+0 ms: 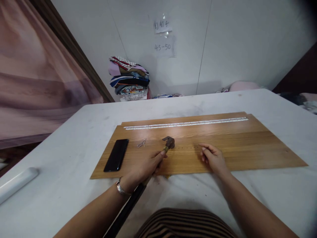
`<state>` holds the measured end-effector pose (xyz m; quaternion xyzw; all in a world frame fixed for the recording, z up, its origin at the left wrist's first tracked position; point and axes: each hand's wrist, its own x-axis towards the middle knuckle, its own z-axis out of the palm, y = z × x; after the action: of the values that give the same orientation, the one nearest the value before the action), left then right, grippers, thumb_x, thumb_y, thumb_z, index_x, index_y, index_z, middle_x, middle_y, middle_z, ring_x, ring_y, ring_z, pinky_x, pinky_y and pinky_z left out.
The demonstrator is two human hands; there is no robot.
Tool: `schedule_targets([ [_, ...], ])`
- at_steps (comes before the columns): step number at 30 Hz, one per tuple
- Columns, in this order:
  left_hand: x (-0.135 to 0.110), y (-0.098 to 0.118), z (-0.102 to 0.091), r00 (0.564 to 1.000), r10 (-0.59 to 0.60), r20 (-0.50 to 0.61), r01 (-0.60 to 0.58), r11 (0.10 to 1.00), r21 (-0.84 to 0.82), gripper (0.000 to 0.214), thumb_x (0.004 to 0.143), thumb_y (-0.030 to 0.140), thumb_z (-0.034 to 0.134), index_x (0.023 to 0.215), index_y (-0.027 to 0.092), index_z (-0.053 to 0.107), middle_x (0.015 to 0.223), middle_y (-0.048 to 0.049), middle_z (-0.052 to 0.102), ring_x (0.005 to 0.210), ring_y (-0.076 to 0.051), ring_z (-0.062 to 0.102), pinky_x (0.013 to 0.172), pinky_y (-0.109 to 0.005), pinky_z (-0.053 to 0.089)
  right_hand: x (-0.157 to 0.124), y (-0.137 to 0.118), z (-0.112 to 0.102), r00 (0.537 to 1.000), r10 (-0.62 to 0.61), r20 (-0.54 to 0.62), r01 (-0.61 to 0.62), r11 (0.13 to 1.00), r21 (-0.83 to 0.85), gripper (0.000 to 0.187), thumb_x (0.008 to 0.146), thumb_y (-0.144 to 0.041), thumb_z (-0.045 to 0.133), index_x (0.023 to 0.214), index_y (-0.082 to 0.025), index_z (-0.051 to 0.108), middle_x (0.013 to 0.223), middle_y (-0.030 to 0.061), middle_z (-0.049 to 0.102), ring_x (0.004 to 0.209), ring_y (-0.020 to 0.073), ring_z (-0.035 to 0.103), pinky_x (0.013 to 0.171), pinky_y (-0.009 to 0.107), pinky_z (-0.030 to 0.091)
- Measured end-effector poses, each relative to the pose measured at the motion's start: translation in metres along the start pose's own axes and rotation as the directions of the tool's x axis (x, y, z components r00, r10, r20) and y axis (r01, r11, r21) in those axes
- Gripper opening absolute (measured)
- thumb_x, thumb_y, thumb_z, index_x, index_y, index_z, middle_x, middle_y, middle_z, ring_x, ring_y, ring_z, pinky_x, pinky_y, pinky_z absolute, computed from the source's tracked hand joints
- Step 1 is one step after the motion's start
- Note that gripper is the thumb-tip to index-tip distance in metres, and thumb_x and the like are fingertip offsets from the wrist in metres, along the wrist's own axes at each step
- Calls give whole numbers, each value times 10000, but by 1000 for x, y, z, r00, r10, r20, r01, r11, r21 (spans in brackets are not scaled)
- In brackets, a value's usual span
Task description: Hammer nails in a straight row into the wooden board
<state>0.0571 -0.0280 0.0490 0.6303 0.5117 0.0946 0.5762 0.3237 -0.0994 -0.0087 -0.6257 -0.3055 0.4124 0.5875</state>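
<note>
My left hand (151,163) is wrapped around the handle of a hammer (169,142), close behind its dark, rusty-looking head. The head is over the wooden board (237,145), and the long dark handle runs back under my forearm. My right hand (214,158) is over the board, index finger stretched out and the other fingers curled, with no object visible in it. Its fingertip is at the right end of a row of small dark dots (187,147), too small to tell whether nail heads or holes. Several loose nails (142,143) lie left of the hammer head.
A black phone (116,155) lies on the board's left side. Two white measuring strips (185,124) run along its far part. The board is on a white-covered table (61,148), with a white rounded object (18,183) at the left. Folded clothes (130,79) are stacked beyond.
</note>
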Motion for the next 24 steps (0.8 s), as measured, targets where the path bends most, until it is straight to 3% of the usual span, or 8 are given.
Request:
schedule_targets([
  [17,0,4,2,1000,-14,3,14,1000,-28,649,835,711,378,1015,121,577,556,59,428,430,-78,385,395,-202,300,0,-1,0,1000,6,12,-6,1000,14,381,671,-456,684,909,-159,689,531,-37,559,409,87,451,378,193,295],
  [24,-1,28,-8,998,70,7,-68,986,-155,528,856,633,432,987,141,572,580,58,447,417,-59,370,390,-188,300,-1,-4,1,1000,-8,-4,8,1000,30,386,660,-464,691,902,-163,676,519,-45,551,398,84,445,379,195,303],
])
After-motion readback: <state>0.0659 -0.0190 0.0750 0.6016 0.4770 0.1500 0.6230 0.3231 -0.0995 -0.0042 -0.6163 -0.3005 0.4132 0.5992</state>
